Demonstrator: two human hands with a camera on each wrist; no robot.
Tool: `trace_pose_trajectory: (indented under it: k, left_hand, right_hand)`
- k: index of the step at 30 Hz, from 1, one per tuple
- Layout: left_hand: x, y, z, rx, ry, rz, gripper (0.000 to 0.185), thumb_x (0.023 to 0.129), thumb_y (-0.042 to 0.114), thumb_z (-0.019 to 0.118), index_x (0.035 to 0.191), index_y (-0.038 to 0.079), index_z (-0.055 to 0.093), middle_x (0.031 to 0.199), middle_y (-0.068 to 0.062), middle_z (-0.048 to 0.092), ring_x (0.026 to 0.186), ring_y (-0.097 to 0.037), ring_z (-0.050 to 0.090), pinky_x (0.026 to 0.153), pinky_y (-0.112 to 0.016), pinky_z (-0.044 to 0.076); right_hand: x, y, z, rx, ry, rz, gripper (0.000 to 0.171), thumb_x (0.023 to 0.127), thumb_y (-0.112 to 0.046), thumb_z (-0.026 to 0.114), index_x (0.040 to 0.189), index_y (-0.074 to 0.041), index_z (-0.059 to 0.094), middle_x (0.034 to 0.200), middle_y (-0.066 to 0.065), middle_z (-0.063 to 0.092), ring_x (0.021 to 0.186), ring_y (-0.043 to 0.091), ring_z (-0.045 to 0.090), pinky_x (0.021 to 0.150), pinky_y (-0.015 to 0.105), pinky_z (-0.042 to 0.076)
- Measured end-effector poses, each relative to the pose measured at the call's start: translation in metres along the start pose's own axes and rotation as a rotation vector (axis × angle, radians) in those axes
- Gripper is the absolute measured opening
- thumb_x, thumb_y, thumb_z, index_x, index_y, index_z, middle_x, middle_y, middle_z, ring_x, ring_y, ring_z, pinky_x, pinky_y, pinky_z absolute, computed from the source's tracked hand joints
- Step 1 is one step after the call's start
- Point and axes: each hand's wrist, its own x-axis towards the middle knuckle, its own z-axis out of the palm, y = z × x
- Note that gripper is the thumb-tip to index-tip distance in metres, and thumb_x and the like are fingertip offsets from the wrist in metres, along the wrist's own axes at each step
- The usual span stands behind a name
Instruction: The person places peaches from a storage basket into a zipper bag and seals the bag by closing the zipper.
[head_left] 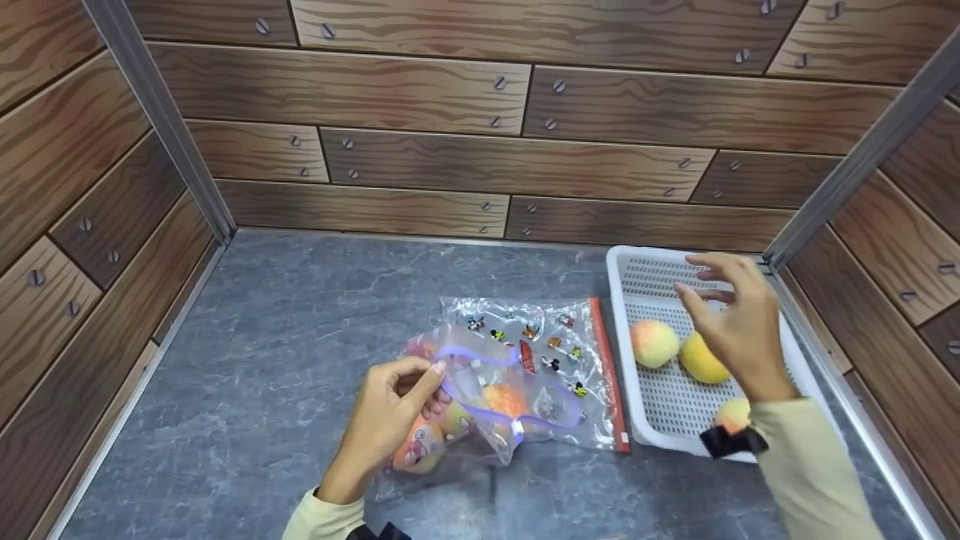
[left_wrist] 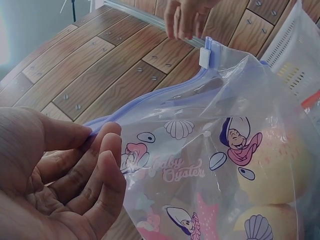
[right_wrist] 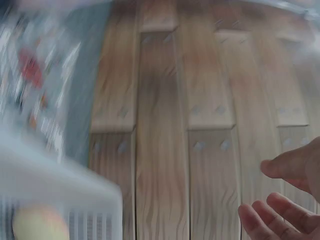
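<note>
My left hand (head_left: 390, 409) pinches the purple zip edge of a clear printed zip bag (left_wrist: 200, 150) between thumb and fingers. The bag's mouth gapes, and round yellow-orange fruits (left_wrist: 275, 165) that look like peaches lie inside it. A white slider (left_wrist: 204, 58) sits on the zip edge. Over the white basket (head_left: 616, 337) my right hand (head_left: 739, 326) hovers with thumb and fingers apart and nothing between them. Below it in the basket are a pinkish-yellow peach (head_left: 654, 343), a yellower fruit (head_left: 703, 358) and another peach (head_left: 733, 412), partly hidden by the wrist.
A second clear bag (head_left: 555, 322) with a red zip edge and small cartoon prints lies flat on the grey marbled table (head_left: 285, 337), partly under the first bag and beside the basket. Wood-patterned panels (head_left: 420, 157) wall the table in at the back and both sides.
</note>
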Motion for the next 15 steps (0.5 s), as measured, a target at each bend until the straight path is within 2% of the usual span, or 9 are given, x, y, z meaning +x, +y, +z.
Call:
trace_pose_trajectory:
  k: [2, 4, 7, 12, 15]
  left_hand:
    - [0.000, 0.000, 0.000, 0.002, -0.002, -0.005, 0.025, 0.100, 0.014, 0.065, 0.083, -0.003, 0.070, 0.070, -0.011, 0.066, 0.059, -0.014, 0.062, 0.057, -0.027, 0.056]
    - [0.000, 0.000, 0.000, 0.005, -0.001, -0.008, 0.024, 0.100, 0.014, 0.065, 0.083, -0.004, 0.070, 0.070, -0.011, 0.066, 0.059, -0.014, 0.062, 0.057, -0.027, 0.056]
    - [0.001, 0.001, 0.001, 0.006, 0.001, -0.013, 0.025, 0.100, 0.014, 0.065, 0.083, -0.004, 0.069, 0.070, -0.011, 0.066, 0.059, -0.014, 0.061, 0.057, -0.026, 0.056]
    - [0.001, 0.002, 0.003, -0.003, 0.003, -0.008, 0.024, 0.100, 0.013, 0.065, 0.083, -0.004, 0.069, 0.070, -0.011, 0.066, 0.058, -0.013, 0.060, 0.056, -0.024, 0.054]
    - [0.001, 0.003, 0.003, -0.010, 0.001, -0.007, 0.025, 0.100, 0.014, 0.065, 0.083, -0.004, 0.069, 0.070, -0.011, 0.066, 0.058, -0.013, 0.061, 0.056, -0.024, 0.055]
  right_hand:
    - [0.006, 0.012, 0.002, -0.123, -0.058, -0.031, 0.041, 0.076, 0.014, 0.079, 0.115, 0.007, 0.068, 0.116, 0.023, 0.062, 0.097, 0.024, 0.061, 0.082, 0.016, 0.052]
    - [0.011, 0.024, 0.005, -0.224, -0.136, -0.056, 0.044, 0.075, 0.012, 0.080, 0.116, 0.006, 0.066, 0.120, 0.027, 0.059, 0.103, 0.037, 0.059, 0.092, 0.035, 0.052]
    - [0.018, 0.041, 0.011, -0.327, -0.279, -0.062, 0.050, 0.075, 0.007, 0.081, 0.122, 0.006, 0.063, 0.128, 0.032, 0.054, 0.114, 0.052, 0.051, 0.097, 0.065, 0.041]
    - [0.029, 0.061, 0.022, -0.418, -0.572, 0.046, 0.068, 0.080, -0.008, 0.083, 0.138, 0.008, 0.050, 0.138, 0.038, 0.045, 0.123, 0.058, 0.043, 0.102, 0.071, 0.036]
    - [0.031, 0.071, 0.029, -0.442, -0.701, 0.116, 0.079, 0.082, -0.012, 0.083, 0.145, 0.008, 0.041, 0.143, 0.040, 0.038, 0.127, 0.060, 0.040, 0.103, 0.072, 0.035]
